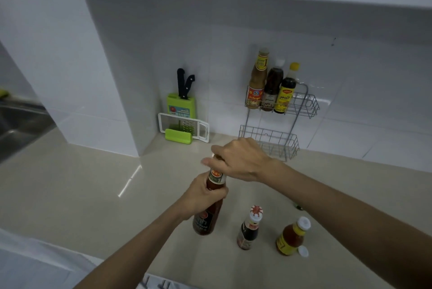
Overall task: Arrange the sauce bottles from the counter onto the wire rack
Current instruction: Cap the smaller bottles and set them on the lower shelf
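Both hands grip one red sauce bottle [209, 204]: left hand [201, 197] steadying its body, right hand [240, 160] over the cap, apparently tightening it before racking.

3 bottles [271, 85] in wire rack [304, 106] upper tier; 2 bottles [268, 232] on counter [81, 183], right of held bottle [210, 206].

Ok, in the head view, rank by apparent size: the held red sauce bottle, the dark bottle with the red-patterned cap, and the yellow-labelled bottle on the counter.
1. Held red sauce bottle, clearly tallest, gripped by the left hand and right hand.
2 and 3. Dark bottle and yellow-labelled bottle look alike: the dark one slimmer, the yellow one squatter. Not ranked.
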